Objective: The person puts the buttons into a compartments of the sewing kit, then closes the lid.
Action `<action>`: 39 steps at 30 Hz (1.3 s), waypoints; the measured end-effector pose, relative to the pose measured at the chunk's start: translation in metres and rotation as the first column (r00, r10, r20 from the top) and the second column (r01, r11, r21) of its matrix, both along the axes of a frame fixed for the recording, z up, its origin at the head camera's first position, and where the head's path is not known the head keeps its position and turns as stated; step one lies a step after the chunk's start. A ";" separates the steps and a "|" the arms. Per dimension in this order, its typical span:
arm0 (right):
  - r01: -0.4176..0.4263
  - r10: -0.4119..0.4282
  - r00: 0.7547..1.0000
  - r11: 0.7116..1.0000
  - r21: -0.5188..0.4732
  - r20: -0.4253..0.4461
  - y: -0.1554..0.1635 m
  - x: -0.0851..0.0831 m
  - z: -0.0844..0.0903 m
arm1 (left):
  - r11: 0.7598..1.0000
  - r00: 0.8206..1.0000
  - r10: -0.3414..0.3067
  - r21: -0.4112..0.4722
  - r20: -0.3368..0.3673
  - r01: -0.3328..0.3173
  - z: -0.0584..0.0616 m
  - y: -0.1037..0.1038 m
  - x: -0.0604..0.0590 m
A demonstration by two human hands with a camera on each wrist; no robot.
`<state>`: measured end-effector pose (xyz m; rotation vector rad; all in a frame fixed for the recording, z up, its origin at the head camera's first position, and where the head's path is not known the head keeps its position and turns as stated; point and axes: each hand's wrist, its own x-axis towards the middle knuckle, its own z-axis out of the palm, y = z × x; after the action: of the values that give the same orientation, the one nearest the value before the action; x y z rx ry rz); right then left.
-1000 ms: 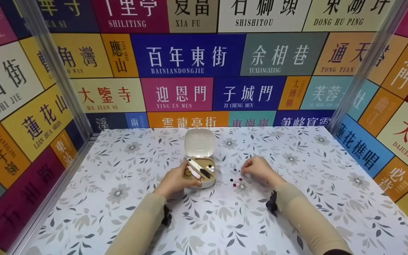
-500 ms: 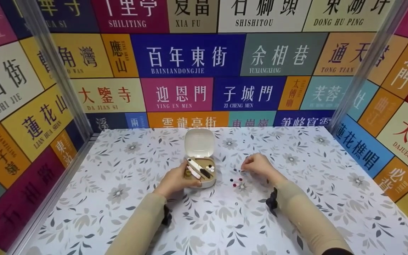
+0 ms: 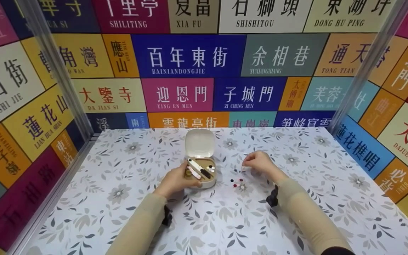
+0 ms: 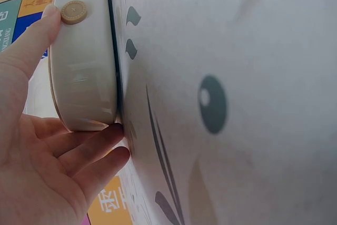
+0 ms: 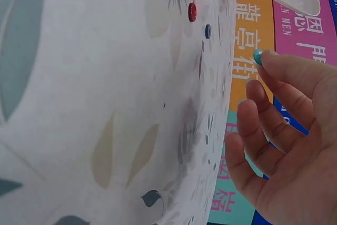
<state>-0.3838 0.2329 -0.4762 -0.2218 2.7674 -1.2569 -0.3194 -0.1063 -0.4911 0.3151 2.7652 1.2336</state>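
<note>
Evidently, the left hand point(image 3: 175, 181) curls round the open box point(image 3: 208, 183), near loose buttons point(image 3: 235, 185).
Beyond them, the right hand point(image 3: 262, 165) pinches a teal button point(image 5: 257, 57) between thumb and forefinger above the table point(image 3: 211, 226); so slight a hold could slip.

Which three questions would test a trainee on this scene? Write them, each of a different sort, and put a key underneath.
1. True or false: the white box gripped by the left hand has its lid closed.

2. What colour is the small piece pinched in the right hand?
A) orange
B) teal
C) white

3. Fill in the blank: in the head view, the loose red pieces lie on the table to the ____ of the white box.

Key:
1. False; the lid stands open.
2. B
3. right
</note>
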 end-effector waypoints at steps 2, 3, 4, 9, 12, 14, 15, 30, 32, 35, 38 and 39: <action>0.010 -0.010 1.000 1.000 0.002 0.008 0.000 -0.001 0.000 | 1.000 1.000 0.003 0.000 0.010 -0.003 0.000 0.000 0.000; 0.013 -0.013 1.000 1.000 0.002 0.008 0.000 -0.001 0.000 | 1.000 1.000 0.004 0.001 0.015 -0.004 0.000 0.000 0.000; 0.010 -0.010 1.000 1.000 0.003 0.004 0.000 -0.002 0.001 | 1.000 1.000 0.005 0.002 0.019 -0.005 0.000 0.001 0.000; -0.014 0.014 1.000 1.000 0.011 -0.015 -0.002 -0.003 0.003 | 1.000 1.000 0.007 0.017 0.026 -0.007 0.002 0.000 0.000; -0.024 0.025 1.000 1.000 0.014 -0.018 -0.002 -0.003 0.004 | 1.000 0.999 0.009 0.029 0.031 -0.010 0.002 0.000 0.000; -0.028 0.029 0.999 0.999 0.021 -0.021 -0.003 -0.003 0.004 | 0.999 0.999 0.009 0.032 0.033 -0.010 0.002 0.000 0.000; -0.028 0.028 0.999 0.999 0.023 -0.021 -0.003 -0.004 0.004 | 0.999 0.999 0.009 0.033 0.033 -0.010 0.002 0.000 0.000; -0.033 0.034 0.999 0.999 0.029 -0.035 -0.013 -0.007 0.000 | 0.999 1.000 -0.007 -0.043 -0.014 0.006 0.002 -0.001 0.000; -0.042 0.044 0.998 0.999 0.031 -0.043 -0.014 -0.007 0.000 | 0.999 1.000 -0.005 -0.040 -0.011 0.004 0.002 -0.001 0.000; -0.050 0.052 0.997 0.998 0.044 -0.049 -0.016 -0.007 0.000 | 0.999 1.000 -0.005 -0.031 -0.008 0.004 0.002 -0.001 0.000; -0.054 0.057 0.997 0.997 0.056 -0.047 -0.018 -0.007 0.000 | 1.000 1.000 -0.006 -0.025 -0.003 0.006 0.001 -0.002 0.000; -0.056 0.059 0.997 0.997 0.059 -0.047 -0.018 -0.007 0.000 | 1.000 1.000 -0.005 -0.024 0.001 0.005 0.001 -0.002 0.000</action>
<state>-0.3912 0.2145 -0.4764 -0.3290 2.8115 -1.1717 -0.3194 -0.1080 -0.4898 0.3190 2.7745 1.1984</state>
